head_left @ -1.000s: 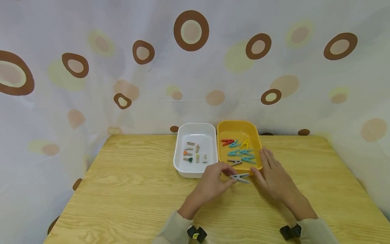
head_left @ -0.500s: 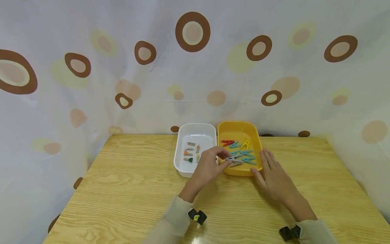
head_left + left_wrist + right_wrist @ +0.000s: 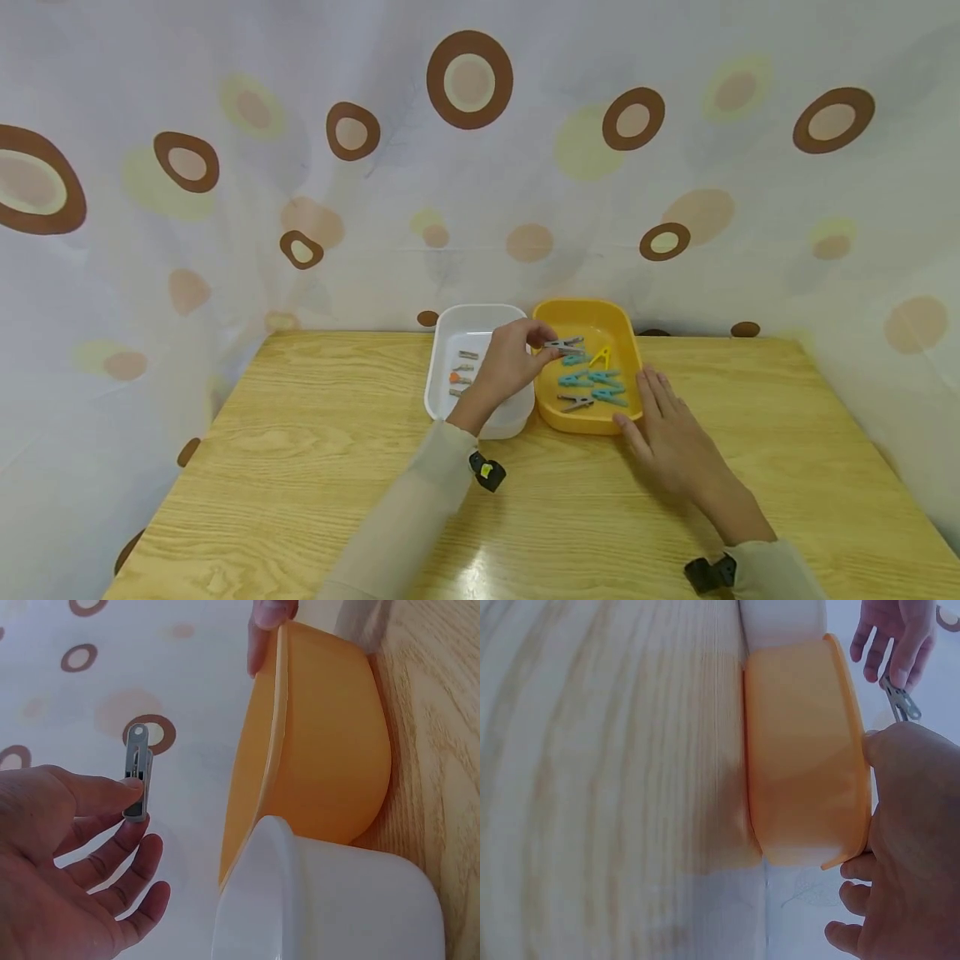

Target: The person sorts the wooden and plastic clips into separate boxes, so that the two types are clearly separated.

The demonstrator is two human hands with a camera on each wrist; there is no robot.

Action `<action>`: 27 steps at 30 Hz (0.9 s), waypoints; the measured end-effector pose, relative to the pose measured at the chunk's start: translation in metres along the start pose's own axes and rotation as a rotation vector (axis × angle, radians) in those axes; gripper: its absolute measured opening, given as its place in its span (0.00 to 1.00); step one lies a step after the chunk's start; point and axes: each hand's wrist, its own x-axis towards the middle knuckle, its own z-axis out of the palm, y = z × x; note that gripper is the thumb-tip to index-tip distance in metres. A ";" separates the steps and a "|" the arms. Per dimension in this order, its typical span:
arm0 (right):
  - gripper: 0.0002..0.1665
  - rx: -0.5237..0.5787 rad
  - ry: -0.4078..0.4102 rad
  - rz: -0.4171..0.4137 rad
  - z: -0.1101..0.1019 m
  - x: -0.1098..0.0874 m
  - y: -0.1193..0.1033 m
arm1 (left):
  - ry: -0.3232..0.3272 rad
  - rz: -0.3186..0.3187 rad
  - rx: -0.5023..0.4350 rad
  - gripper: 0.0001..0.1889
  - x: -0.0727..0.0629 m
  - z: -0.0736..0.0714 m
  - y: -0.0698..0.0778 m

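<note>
My left hand (image 3: 508, 364) pinches a grey clothespin (image 3: 136, 769) between thumb and fingers, above the far left part of the yellow tub (image 3: 583, 422). In the left wrist view the other fingers of that hand are loosely bent. My right hand (image 3: 678, 446) rests at the tub's near right corner, its fingers straight along the side and its thumb at the front rim. Inside the tub lie several light blue clothespins (image 3: 575, 379), a yellow clothespin (image 3: 602, 357) and another grey clothespin (image 3: 576, 403). The left hand and held clothespin cover the far left of the tub's contents.
Left of the yellow tub, right beside it, stands a white tub (image 3: 480, 320) with several small decorated wooden pegs (image 3: 465, 367), partly behind my left hand. Both tubs sit near the back of the wooden table (image 3: 322, 450), before a patterned cloth (image 3: 480, 192).
My left hand has carried the grey clothespin from in front of the yellow tub up and away, over the tub's far left part. The right hand has stayed at the tub's corner.
</note>
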 end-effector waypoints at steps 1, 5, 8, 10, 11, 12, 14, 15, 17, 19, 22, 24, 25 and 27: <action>0.49 -0.001 -0.002 0.000 -0.001 0.000 0.000 | -0.001 -0.009 0.000 0.06 0.003 0.000 0.000; 0.49 -0.004 0.005 -0.003 -0.003 0.001 0.000 | -0.016 -0.031 -0.003 0.06 0.016 0.000 0.000; 0.49 -0.008 0.000 0.002 -0.003 0.001 0.000 | -0.031 -0.018 0.005 0.06 0.025 0.003 -0.001; 0.49 -0.008 -0.005 0.004 -0.002 0.000 -0.001 | -0.032 -0.001 0.015 0.06 0.031 0.005 -0.001; 0.49 -0.007 -0.005 0.004 -0.001 0.000 -0.001 | -0.035 0.007 0.019 0.07 0.034 0.005 -0.001; 0.49 -0.008 -0.006 0.004 -0.001 0.000 -0.001 | -0.036 0.014 0.021 0.06 0.037 0.006 -0.001; 0.49 -0.007 -0.001 0.002 -0.001 -0.001 0.000 | -0.046 0.021 0.035 0.07 0.045 0.008 0.002; 0.49 -0.004 0.001 0.002 -0.002 -0.001 0.000 | -0.053 0.019 0.036 0.07 0.048 0.008 0.003; 0.49 -0.003 0.008 0.000 -0.002 -0.001 0.001 | -0.066 0.015 0.048 0.07 0.054 0.010 0.004; 0.49 -0.003 0.018 -0.003 -0.001 -0.002 0.002 | -0.074 0.013 0.061 0.08 0.060 0.010 0.004; 0.49 -0.011 0.027 -0.001 0.000 -0.002 0.004 | -0.074 0.023 0.070 0.08 0.067 0.011 0.002; 0.49 -0.017 0.027 -0.005 0.002 -0.003 0.004 | -0.070 0.017 0.067 0.08 0.070 0.012 0.000; 0.49 -0.019 0.026 -0.007 0.003 -0.003 0.005 | -0.066 0.012 0.068 0.08 0.072 0.012 -0.001; 0.49 -0.019 0.026 -0.013 0.003 -0.003 0.004 | -0.061 -0.009 0.065 0.08 0.075 0.013 -0.004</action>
